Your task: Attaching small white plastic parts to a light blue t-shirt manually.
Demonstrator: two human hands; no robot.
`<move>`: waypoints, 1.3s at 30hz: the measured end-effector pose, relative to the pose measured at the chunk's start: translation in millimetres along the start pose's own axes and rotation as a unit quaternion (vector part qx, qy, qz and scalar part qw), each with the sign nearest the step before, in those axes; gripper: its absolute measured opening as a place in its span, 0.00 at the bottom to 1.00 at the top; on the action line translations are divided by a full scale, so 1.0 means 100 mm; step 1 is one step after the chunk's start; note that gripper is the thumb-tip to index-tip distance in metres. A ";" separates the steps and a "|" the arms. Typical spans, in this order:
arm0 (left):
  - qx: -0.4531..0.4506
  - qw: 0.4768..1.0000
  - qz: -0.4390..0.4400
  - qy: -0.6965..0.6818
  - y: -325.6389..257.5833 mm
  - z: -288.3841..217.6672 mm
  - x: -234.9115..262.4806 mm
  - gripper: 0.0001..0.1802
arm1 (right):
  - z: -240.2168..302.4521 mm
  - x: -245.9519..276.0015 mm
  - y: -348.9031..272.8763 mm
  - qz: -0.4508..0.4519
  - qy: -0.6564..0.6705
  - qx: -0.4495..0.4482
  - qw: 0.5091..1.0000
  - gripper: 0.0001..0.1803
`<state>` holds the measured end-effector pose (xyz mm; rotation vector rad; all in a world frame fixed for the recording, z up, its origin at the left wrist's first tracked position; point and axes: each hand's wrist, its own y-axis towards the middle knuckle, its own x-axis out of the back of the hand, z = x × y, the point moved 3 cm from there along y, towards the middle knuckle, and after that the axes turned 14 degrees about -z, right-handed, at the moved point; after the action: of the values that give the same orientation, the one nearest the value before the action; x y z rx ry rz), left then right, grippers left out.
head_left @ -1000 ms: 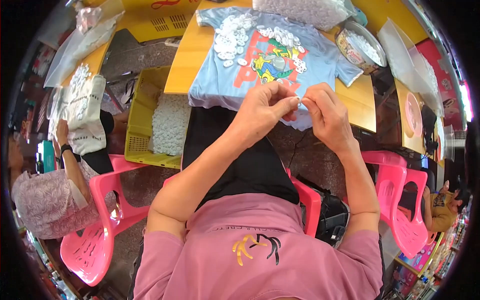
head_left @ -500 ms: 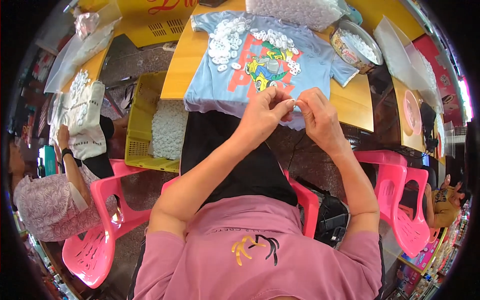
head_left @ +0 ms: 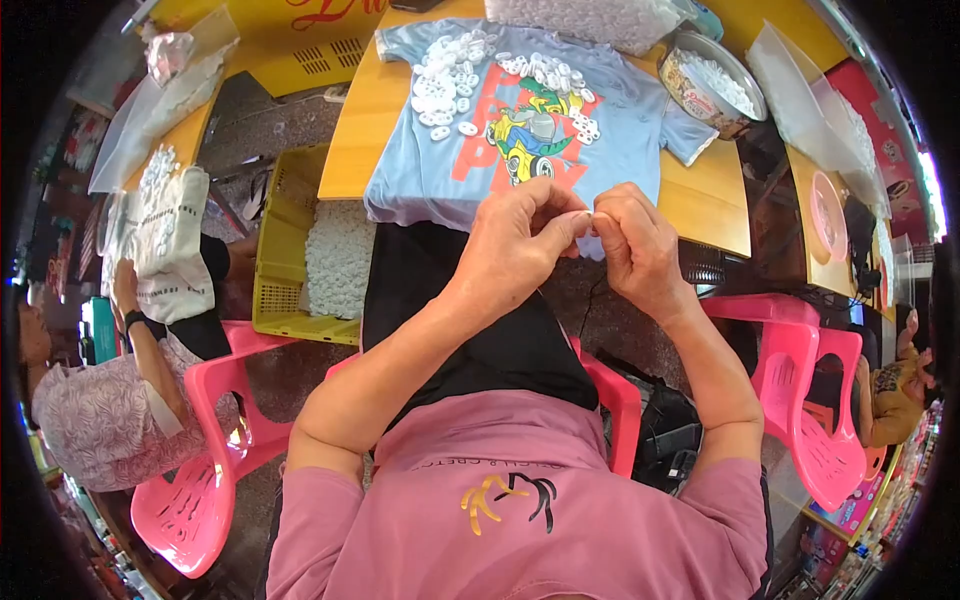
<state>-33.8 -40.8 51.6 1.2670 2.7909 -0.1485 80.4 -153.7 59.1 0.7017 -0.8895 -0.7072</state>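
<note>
Yellow table [head_left: 715,205] at upper frame carries a blue shirt [head_left: 620,130]; left hand [head_left: 515,245] and right hand [head_left: 635,245] fingers pinch one small white piece [head_left: 590,215]. Both grips should stay firm.

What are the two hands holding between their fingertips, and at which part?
The left hand and right hand pinch a tiny white piece together between thumb and forefinger tips. It is too small to name, or to tell which part is gripped.

Small white piece [head_left: 588,216] pinched between fingertips, above light-blue shirt's [head_left: 620,130] hem.
</note>
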 end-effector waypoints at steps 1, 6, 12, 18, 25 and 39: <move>-0.012 1.000 -0.016 0.016 0.00 0.02 0.00 0.06 | -0.02 -0.02 -0.04 -0.006 0.001 -0.025 1.000 0.04; 0.004 0.999 -0.035 -0.007 0.13 0.25 -0.06 0.08 | -0.17 -0.08 -0.13 -0.013 -0.008 -0.063 0.998 0.05; 0.023 0.999 0.007 -0.038 0.09 0.16 -0.04 0.09 | -0.10 0.03 -0.08 0.001 0.011 -0.069 0.998 0.07; -0.017 1.000 -0.016 -0.006 0.00 0.12 -0.06 0.07 | -0.06 -0.04 -0.12 -0.014 0.014 -0.095 0.995 0.06; 0.033 0.993 -0.052 -0.097 0.15 0.27 -0.05 0.10 | -0.26 -0.14 -0.11 0.007 -0.021 -0.150 0.988 0.10; 0.002 0.998 -0.047 -0.052 0.11 0.08 0.13 0.09 | -0.11 0.00 0.15 0.034 0.081 -0.222 0.971 0.07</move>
<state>-34.2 -24.7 42.0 1.0953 2.7638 -0.2194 93.9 -142.5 66.1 0.3213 -0.5732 -0.7448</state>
